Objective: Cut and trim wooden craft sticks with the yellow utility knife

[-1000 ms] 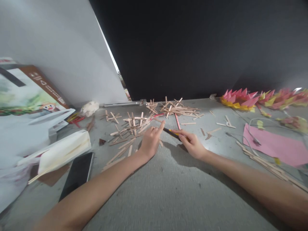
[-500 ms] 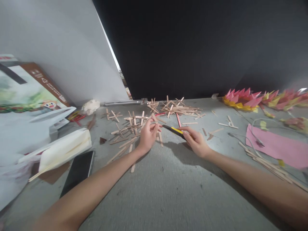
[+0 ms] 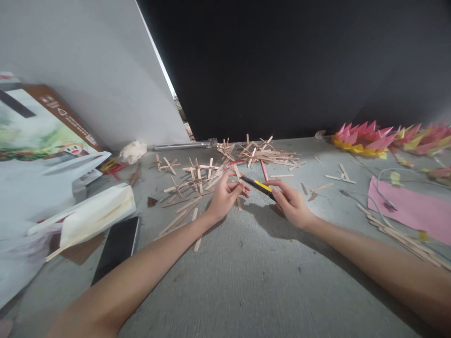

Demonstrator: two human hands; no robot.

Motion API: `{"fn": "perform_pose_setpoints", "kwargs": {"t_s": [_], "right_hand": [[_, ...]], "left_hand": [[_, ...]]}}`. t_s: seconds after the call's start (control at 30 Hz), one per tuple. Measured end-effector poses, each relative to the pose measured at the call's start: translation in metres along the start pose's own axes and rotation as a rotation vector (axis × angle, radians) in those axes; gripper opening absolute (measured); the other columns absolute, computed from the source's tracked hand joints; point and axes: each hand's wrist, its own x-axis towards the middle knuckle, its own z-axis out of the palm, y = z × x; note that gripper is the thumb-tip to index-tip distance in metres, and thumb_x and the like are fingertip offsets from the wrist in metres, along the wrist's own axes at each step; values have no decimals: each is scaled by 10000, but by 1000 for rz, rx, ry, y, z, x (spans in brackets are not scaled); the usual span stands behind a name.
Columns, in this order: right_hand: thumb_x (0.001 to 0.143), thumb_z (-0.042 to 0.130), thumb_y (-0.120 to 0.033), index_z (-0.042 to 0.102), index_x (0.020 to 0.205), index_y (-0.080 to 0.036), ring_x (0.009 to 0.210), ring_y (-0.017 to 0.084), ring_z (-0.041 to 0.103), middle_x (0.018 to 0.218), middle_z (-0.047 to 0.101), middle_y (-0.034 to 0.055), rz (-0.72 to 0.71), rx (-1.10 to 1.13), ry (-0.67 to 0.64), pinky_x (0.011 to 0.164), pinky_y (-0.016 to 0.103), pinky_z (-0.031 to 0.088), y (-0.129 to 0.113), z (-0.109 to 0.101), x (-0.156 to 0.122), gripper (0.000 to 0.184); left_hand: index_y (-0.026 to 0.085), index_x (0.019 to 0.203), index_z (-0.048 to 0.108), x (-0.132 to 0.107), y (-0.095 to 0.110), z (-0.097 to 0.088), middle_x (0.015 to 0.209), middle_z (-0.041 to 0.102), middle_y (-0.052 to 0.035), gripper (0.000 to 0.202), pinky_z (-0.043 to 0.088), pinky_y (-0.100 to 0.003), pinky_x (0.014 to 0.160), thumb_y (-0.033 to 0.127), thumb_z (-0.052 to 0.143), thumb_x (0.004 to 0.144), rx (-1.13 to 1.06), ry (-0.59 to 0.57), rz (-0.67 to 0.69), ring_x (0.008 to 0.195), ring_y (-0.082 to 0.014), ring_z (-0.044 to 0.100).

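My left hand (image 3: 225, 197) is closed in a pinch on a thin wooden stick (image 3: 237, 180) that stands up between its fingers. My right hand (image 3: 291, 204) grips a black and yellow utility knife (image 3: 258, 185), its tip pointing left at the stick and the left fingers. Both hands rest on the grey table (image 3: 246, 272). Just beyond them lie scattered wooden sticks and glued stick crosses (image 3: 192, 176), and a larger heap of sticks (image 3: 262, 155) near the dark back wall. A pink pencil (image 3: 263, 170) lies behind the knife.
A black phone (image 3: 118, 249) lies at the left beside a white folded packet (image 3: 91, 218) and a printed box (image 3: 38, 136). Pink and yellow paper flowers (image 3: 362, 138) line the right rear. A pink paper sheet (image 3: 412, 211), a cable and long sticks (image 3: 398, 234) lie at the right.
My left hand went from a pointing finger on the table to a pinch round a stick, now lifted. The knife in my right hand has come closer to it.
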Motion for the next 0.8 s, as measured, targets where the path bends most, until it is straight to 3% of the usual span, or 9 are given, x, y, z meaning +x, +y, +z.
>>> {"fn": "perform_pose_setpoints", "kwargs": {"t_s": [0.5, 0.7, 0.8], "right_hand": [[1121, 435, -622, 646, 1360, -211, 503, 130, 378, 608, 369, -79, -16, -56, 7, 478, 250, 280, 1, -1, -1, 520], [1110, 410, -653, 635, 1371, -191, 480, 142, 398, 563, 418, -76, 10, -40, 82, 480, 263, 308, -2, 2, 1, 577], [1086, 437, -679, 672, 1292, -177, 533, 150, 447, 599, 480, -51, 9, -26, 125, 525, 273, 359, -6, 5, 4, 590]], "left_hand": [[234, 1074, 419, -2, 2, 2, 900, 818, -59, 461, 625, -340, 758, 534, 756, 980, -11, 29, -5, 727, -191, 792], [219, 997, 474, 1, 2, -1, 887, 816, -73, 432, 629, -335, 759, 541, 761, 981, -12, 21, 8, 738, -191, 791], [201, 979, 525, 0, 4, 1, 887, 818, -77, 441, 618, -321, 749, 550, 793, 955, -20, -13, -24, 739, -186, 786]]}}
